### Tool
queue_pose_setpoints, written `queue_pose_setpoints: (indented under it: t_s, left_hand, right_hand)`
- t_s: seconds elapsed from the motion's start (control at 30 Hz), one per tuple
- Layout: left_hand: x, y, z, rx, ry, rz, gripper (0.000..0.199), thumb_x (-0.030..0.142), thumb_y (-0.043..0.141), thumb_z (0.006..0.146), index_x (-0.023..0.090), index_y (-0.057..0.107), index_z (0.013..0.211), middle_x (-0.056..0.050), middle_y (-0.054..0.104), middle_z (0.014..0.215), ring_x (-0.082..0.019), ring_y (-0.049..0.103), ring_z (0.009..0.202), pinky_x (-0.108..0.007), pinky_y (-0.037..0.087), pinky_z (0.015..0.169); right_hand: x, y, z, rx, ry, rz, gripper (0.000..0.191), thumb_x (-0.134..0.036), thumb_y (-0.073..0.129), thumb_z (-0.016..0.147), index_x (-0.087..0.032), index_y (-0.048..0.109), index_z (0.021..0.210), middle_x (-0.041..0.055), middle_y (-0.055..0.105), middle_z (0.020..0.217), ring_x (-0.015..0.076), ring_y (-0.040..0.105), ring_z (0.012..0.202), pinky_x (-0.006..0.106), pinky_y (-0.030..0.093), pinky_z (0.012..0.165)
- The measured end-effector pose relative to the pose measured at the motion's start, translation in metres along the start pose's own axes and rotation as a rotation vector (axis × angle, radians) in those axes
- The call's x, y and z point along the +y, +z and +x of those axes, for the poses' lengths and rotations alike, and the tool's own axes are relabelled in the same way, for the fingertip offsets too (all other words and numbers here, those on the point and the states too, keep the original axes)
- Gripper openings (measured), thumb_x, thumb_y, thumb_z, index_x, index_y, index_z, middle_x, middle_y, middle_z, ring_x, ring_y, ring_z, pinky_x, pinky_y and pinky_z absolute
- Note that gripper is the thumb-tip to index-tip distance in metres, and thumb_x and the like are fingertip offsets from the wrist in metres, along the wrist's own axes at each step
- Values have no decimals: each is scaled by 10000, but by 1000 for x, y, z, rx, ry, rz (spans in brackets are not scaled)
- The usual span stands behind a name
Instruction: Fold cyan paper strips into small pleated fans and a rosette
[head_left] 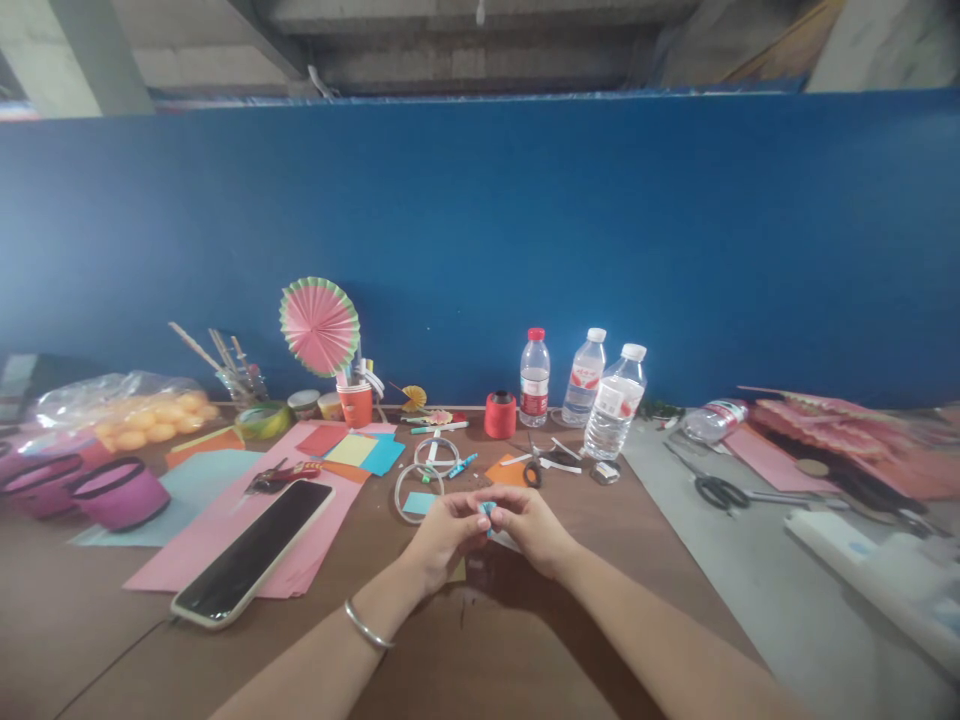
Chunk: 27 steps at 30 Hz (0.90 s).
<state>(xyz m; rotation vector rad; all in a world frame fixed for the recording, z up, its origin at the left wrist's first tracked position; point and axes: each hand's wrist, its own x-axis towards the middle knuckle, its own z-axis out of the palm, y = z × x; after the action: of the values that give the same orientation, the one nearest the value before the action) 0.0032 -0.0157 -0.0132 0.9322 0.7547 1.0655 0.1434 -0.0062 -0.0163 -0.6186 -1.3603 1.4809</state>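
My left hand (448,530) and my right hand (529,525) meet over the brown table, fingertips pinched together. Between them is a small piece of folded blue paper (487,509), mostly covered by the fingers. Just beyond my left hand, a light blue paper square (418,503) lies partly inside a clear ring (399,500). Past my right hand are an orange paper piece (506,472), a small black ring (532,473) and white paper strips (561,464). Something pale lies under my right hand; I cannot make out what.
Left are a phone (255,555) on pink paper (330,530), coloured squares (352,448) and purple fabric pots (124,495). A paper fan (320,326) stands in a red cup (355,405). Bottles (615,405) and red thread (500,415) stand behind; scissors (720,492) lie right.
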Motion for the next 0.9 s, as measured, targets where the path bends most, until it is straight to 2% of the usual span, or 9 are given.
queue_pose_setpoints:
  t_s: [0.07,0.13,0.2,0.3,0.43,0.63,0.77,0.83,0.9]
  left_hand:
    - [1,0,0,-8,0,20,216,221,743,556,122,580,659,14,584,599,-69,512,517,-180,395,509]
    - [3,1,-1,8,72,113,199,285,684,636,137,574,712,19,566,602,-74,500,506,-193,398,503]
    - [8,2,-3,33,223,294,205,316,645,673,156,569,776,11,571,650,-97,519,555,-211,413,530]
    - [14,4,-9,44,447,667,280,283,681,630,184,571,867,-16,604,792,-140,552,676,-238,432,617]
    - [18,6,-15,119,601,999,131,269,571,736,203,605,844,-24,626,777,-151,555,684,-251,417,649]
    - [17,2,-13,168,671,1005,115,238,544,758,214,646,806,-30,658,772,-159,582,707,-239,422,654]
    - [17,-1,-14,204,684,1019,92,249,581,737,216,666,751,-17,655,680,-146,572,628,-223,403,601]
    - [17,-2,-14,218,693,1020,81,252,594,726,215,665,711,-12,642,641,-143,557,602,-221,388,583]
    - [17,-3,-15,210,705,1031,84,253,594,727,211,657,691,-11,631,628,-142,549,597,-220,381,580]
  right_hand:
    - [-2,-2,0,-18,-8,2,188,-294,680,644,-175,666,789,7,604,721,124,525,664,258,417,646]
    - [-2,-2,1,36,15,55,179,-296,693,631,-176,636,751,-4,591,693,125,530,652,260,423,639]
    - [0,-1,1,90,31,121,198,-299,701,623,-181,601,747,-18,577,669,114,528,614,250,425,611]
    - [4,-1,2,136,-1,173,236,-295,711,613,-184,559,756,-37,550,632,92,504,553,214,405,543]
    - [5,0,2,142,3,188,260,-292,718,602,-180,527,737,-23,557,666,109,530,599,227,423,575]
    - [1,1,0,139,7,147,266,-302,720,594,-185,521,726,-19,561,682,123,546,641,252,439,630]
    - [-1,-2,-1,113,-31,115,220,-260,717,604,-190,558,739,-17,570,720,116,546,678,245,436,653]
    - [-2,-3,-1,84,-60,66,303,-227,730,581,-213,589,849,-16,578,760,120,547,713,242,435,662]
    - [-2,-3,-1,58,-86,4,472,-213,747,548,-238,581,990,-5,590,819,130,551,739,253,442,667]
